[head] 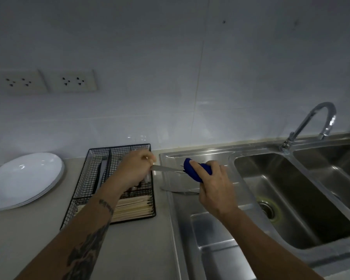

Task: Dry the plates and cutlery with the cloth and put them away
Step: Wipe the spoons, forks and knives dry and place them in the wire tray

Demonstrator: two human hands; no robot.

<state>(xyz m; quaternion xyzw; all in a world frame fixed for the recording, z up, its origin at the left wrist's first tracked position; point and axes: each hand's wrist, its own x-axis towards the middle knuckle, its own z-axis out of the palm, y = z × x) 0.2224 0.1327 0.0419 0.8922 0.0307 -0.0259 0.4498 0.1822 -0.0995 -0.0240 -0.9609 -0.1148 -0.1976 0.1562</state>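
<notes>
One slim silver table knife [166, 169] is held by its handle in the left hand [136, 170] above the black wire cutlery tray [85, 178], and the folded blue cloth [192, 171], gripped in the right hand [214, 190], is best drawn tightly along the blade toward its tip.

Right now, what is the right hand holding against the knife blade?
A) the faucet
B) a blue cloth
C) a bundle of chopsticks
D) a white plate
B: the right hand grips a blue cloth wrapped around the blade of the knife, whose handle end the left hand holds above the wire cutlery basket.
</notes>
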